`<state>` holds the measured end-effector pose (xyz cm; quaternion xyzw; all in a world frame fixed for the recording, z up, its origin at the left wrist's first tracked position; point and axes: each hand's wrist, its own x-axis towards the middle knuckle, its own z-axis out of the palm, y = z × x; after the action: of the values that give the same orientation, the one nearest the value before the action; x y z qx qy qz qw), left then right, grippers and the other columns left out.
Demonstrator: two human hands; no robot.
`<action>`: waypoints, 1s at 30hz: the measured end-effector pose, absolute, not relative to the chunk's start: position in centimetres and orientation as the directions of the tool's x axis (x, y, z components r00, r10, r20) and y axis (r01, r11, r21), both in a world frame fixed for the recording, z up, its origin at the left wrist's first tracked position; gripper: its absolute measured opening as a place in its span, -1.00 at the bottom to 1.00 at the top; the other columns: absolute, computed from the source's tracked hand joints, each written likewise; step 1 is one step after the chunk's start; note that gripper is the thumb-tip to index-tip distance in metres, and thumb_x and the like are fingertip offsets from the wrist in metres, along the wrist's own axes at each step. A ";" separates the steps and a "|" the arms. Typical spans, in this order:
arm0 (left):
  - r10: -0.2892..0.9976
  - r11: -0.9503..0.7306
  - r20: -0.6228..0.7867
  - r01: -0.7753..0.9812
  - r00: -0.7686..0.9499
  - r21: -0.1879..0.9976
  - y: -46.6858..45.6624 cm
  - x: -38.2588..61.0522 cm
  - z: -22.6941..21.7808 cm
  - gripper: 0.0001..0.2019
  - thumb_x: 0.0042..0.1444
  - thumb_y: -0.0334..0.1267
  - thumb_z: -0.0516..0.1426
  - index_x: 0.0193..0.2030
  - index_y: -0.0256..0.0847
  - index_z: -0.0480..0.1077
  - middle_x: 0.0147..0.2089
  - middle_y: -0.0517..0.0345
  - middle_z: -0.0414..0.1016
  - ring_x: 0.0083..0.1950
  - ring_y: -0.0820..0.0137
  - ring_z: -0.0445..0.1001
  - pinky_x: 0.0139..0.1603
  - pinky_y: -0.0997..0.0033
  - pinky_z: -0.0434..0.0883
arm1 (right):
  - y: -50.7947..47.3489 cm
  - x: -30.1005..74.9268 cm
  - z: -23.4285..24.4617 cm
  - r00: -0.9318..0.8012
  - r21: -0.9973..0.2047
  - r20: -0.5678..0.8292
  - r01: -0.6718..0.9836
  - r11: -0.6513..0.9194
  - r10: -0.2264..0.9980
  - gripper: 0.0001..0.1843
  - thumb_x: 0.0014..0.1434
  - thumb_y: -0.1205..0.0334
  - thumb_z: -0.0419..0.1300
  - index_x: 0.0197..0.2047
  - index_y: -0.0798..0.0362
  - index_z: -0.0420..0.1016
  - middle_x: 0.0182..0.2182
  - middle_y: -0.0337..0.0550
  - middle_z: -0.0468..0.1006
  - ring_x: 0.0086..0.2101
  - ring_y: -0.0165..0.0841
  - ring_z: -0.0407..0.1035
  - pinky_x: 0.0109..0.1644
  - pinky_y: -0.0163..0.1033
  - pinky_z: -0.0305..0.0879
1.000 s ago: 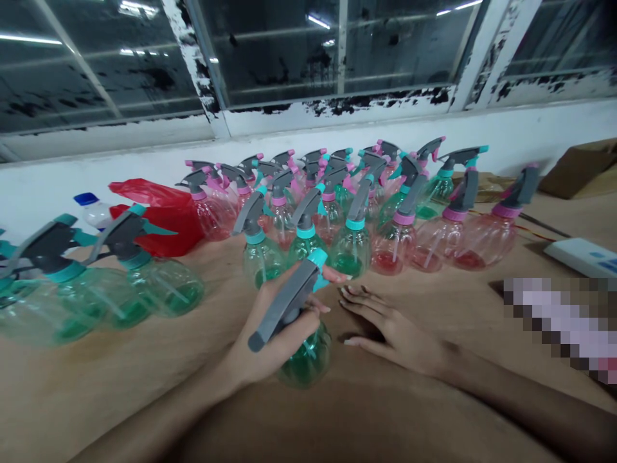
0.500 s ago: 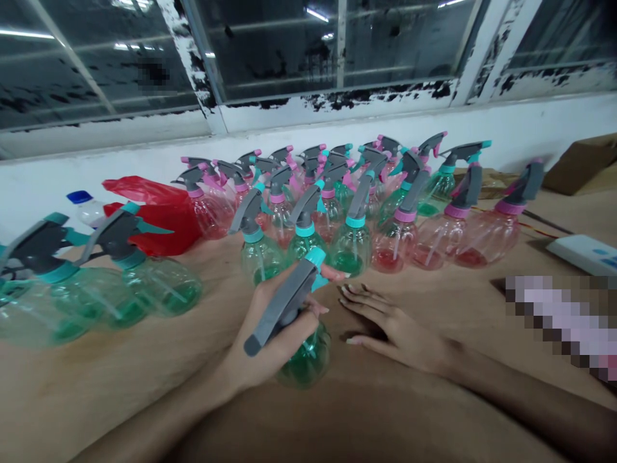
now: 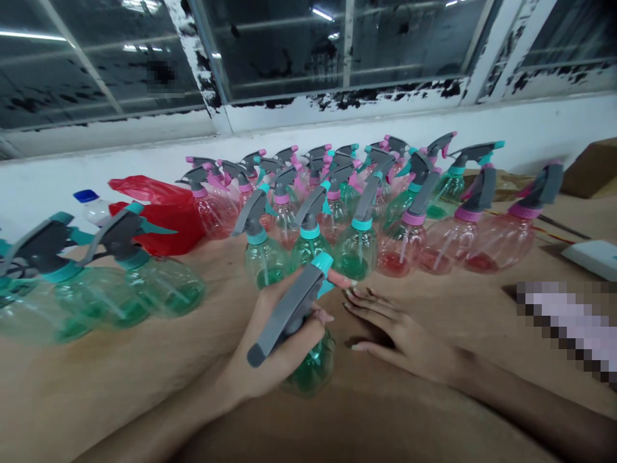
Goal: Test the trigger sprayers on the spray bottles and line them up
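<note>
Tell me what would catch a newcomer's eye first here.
First, the green spray bottle in front, gripped by the left hand, with the right hand palm down to its right. Behind them, a crowd of teal- and pink-collared spray bottles spreads toward the white wall. Left of that crowd sits a bright red bag.

the nearest spray bottle (image 3: 293, 308) has a grey head, turquoise nozzle and trigger, and a see-through green body. the bottles (image 3: 166, 289) at the left repeat that scheme, turquoise collars over pale green, darker green at the base. along the right, the pink-collared bottles (image 3: 504, 239) are rosy and clear with red at the bottom, their heads grey. the plastic bag (image 3: 168, 225) is bright red, the bottle cap (image 3: 86, 195) deep blue, the cardboard box (image 3: 595, 168) brown, the table (image 3: 193, 350) light tan. white window frames (image 3: 195, 58) are blotched with black around dark grey panes (image 3: 284, 42).
</note>
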<state>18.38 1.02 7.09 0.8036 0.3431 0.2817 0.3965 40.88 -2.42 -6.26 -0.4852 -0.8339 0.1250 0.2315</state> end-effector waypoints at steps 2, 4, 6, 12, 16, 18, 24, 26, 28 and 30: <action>0.774 -0.459 0.173 0.350 0.610 0.817 1.1 18.4 7.0 -0.74 0.00 -0.42 0.05 -0.15 -0.13 0.37 -0.41 0.28 0.47 -0.43 0.45 0.48 -0.28 0.53 0.44 | -2.4 40.9 -6.3 -0.417 -0.451 0.273 0.741 0.498 0.867 -0.29 0.20 -0.07 0.10 0.33 -0.07 -0.03 0.26 -0.12 0.19 0.25 -0.19 0.01 0.28 0.10 0.03; 0.782 -0.452 0.153 0.380 0.604 0.807 1.1 18.4 6.9 -0.70 0.01 -0.42 0.05 -0.09 -0.11 0.36 -0.40 0.26 0.49 -0.41 0.43 0.50 -0.29 0.51 0.43 | -2.5 40.8 -6.3 -0.417 -0.457 0.271 0.737 0.497 0.868 -0.28 0.19 -0.07 0.10 0.33 -0.07 -0.03 0.26 -0.12 0.19 0.25 -0.19 0.00 0.28 0.10 0.02; 0.790 -0.441 0.139 0.396 0.597 0.805 1.2 18.4 6.7 -0.66 0.02 -0.41 0.05 -0.04 -0.09 0.35 -0.39 0.25 0.50 -0.39 0.40 0.52 -0.32 0.49 0.43 | -2.5 40.8 -6.3 -0.414 -0.459 0.267 0.739 0.492 0.870 -0.28 0.19 -0.07 0.10 0.33 -0.07 -0.02 0.26 -0.13 0.19 0.25 -0.20 0.00 0.28 0.09 0.04; 0.791 -0.430 0.166 0.341 0.589 0.836 1.3 18.3 6.4 -0.64 0.01 -0.38 0.08 -0.02 -0.08 0.38 -0.42 0.23 0.50 -0.39 0.35 0.51 -0.39 0.45 0.39 | -2.4 40.8 -6.4 -0.405 -0.466 0.282 0.735 0.493 0.870 -0.30 0.18 -0.07 0.11 0.32 -0.09 0.01 0.25 -0.15 0.21 0.24 -0.19 0.02 0.27 0.09 0.07; 0.793 -0.422 0.161 0.339 0.588 0.841 1.3 18.3 6.4 -0.66 0.02 -0.39 0.09 -0.03 -0.07 0.38 -0.39 0.22 0.52 -0.34 0.35 0.53 -0.35 0.44 0.41 | -2.5 40.8 -6.2 -0.413 -0.453 0.260 0.746 0.488 0.873 -0.31 0.20 -0.07 0.09 0.32 -0.08 0.01 0.25 -0.14 0.19 0.25 -0.20 0.01 0.28 0.09 0.04; 0.798 -0.417 0.166 0.332 0.579 0.846 1.3 18.3 6.3 -0.69 0.02 -0.41 0.09 -0.09 -0.06 0.39 -0.38 0.24 0.52 -0.34 0.37 0.53 -0.32 0.46 0.41 | -2.5 40.8 -6.1 -0.414 -0.449 0.252 0.751 0.484 0.875 -0.31 0.20 -0.08 0.08 0.32 -0.06 0.01 0.26 -0.14 0.18 0.25 -0.21 0.00 0.29 0.08 0.03; 0.797 -0.401 0.171 0.295 0.580 0.867 1.3 18.4 6.4 -0.82 0.01 -0.44 0.08 -0.28 -0.07 0.38 -0.41 0.28 0.47 -0.32 0.39 0.51 -0.27 0.46 0.41 | -2.5 40.8 -6.2 -0.405 -0.461 0.261 0.745 0.482 0.876 -0.31 0.19 -0.07 0.10 0.32 -0.08 0.02 0.26 -0.15 0.19 0.25 -0.20 0.01 0.27 0.08 0.06; 0.794 -0.412 0.181 0.296 0.580 0.861 1.3 18.4 6.5 -0.82 0.01 -0.43 0.07 -0.28 -0.06 0.38 -0.40 0.28 0.46 -0.33 0.39 0.50 -0.27 0.46 0.41 | -2.5 40.9 -6.3 -0.403 -0.466 0.270 0.740 0.485 0.874 -0.31 0.19 -0.07 0.11 0.32 -0.08 0.02 0.25 -0.14 0.20 0.25 -0.19 0.01 0.27 0.09 0.05; 0.790 -0.417 0.174 0.306 0.588 0.856 1.4 18.4 6.6 -0.81 0.00 -0.42 0.07 -0.27 -0.06 0.39 -0.43 0.26 0.44 -0.37 0.38 0.48 -0.29 0.44 0.41 | -2.4 40.9 -6.4 -0.405 -0.465 0.277 0.737 0.491 0.871 -0.31 0.18 -0.07 0.11 0.31 -0.10 0.03 0.25 -0.15 0.20 0.24 -0.18 0.01 0.27 0.10 0.04; 0.787 -0.406 0.160 0.307 0.596 0.861 1.4 18.4 6.7 -0.81 -0.02 -0.41 0.06 -0.28 -0.08 0.40 -0.44 0.23 0.43 -0.41 0.37 0.45 -0.31 0.40 0.42 | -2.4 40.9 -6.5 -0.404 -0.462 0.282 0.738 0.492 0.870 -0.31 0.18 -0.07 0.11 0.32 -0.11 0.02 0.25 -0.16 0.20 0.24 -0.18 0.02 0.27 0.11 0.04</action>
<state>18.39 1.39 6.72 0.7883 0.3469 0.2861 0.4200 40.91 -2.41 -6.53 -0.4861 -0.8272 0.1330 0.2484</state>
